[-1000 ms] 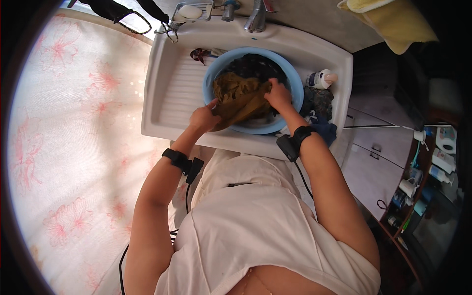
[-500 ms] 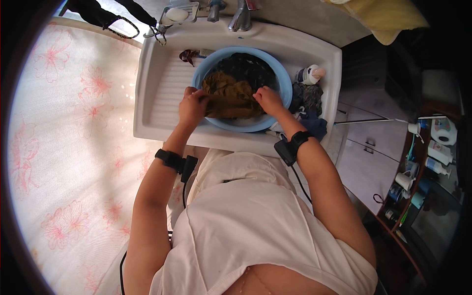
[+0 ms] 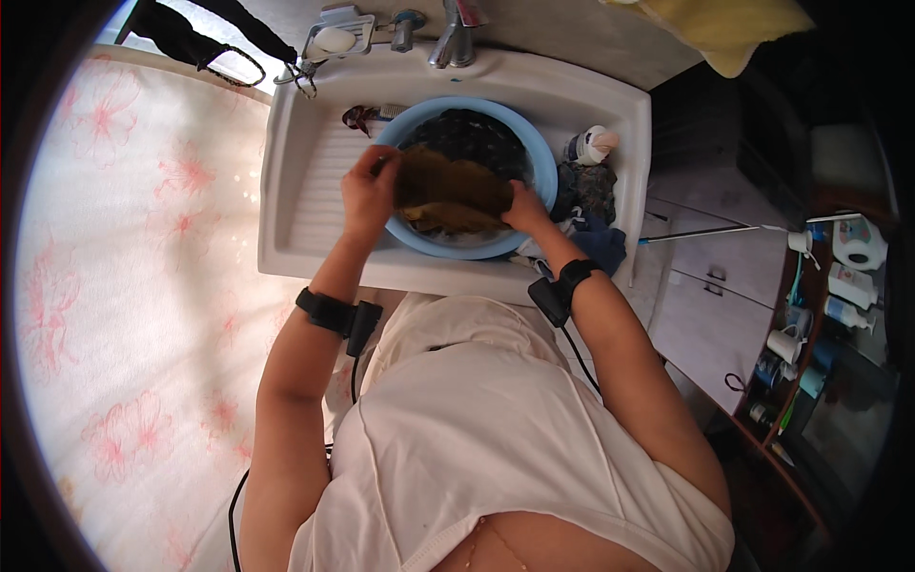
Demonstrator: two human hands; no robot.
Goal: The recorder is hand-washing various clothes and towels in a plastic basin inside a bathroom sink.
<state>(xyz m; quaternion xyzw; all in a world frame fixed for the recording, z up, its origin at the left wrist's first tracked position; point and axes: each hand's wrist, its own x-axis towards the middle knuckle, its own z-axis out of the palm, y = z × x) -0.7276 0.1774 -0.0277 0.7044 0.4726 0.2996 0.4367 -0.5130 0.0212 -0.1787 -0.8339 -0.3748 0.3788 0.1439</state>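
Holding a mustard-brown cloth (image 3: 448, 181) stretched between both hands, over the blue basin (image 3: 545, 167). Pinching one end with the left hand (image 3: 370, 191), fingers closed, just above the basin's left rim. Gripping the opposite end with the right hand (image 3: 523, 205) beside the basin's inner right wall; fingers looking curled shut on the fabric, but not making out their tips, hidden by the cloth.

Noting the change over the last second: shifting the left grip from the basin's near-left rim further up its left side, while bringing the right grip down toward the basin's near right. Turning the cloth from a slanting, bunched strip into a broader band spanning the basin, with a lighter fold hanging along its near side. Reading this, as a judgement, as opening the piece out and changing the hold on it, rather than lifting it clear of the basin.

Leaving dark wet-looking laundry (image 3: 467, 133) lying in the basin's far half, untouched by either hand. Seeing a white bottle (image 3: 591, 145) and a dark patterned cloth bundle (image 3: 588, 191) to the basin's right, with a navy cloth (image 3: 602, 243) at its near right. Seeing also a small brush (image 3: 389, 112) just beyond the basin's far-left rim.
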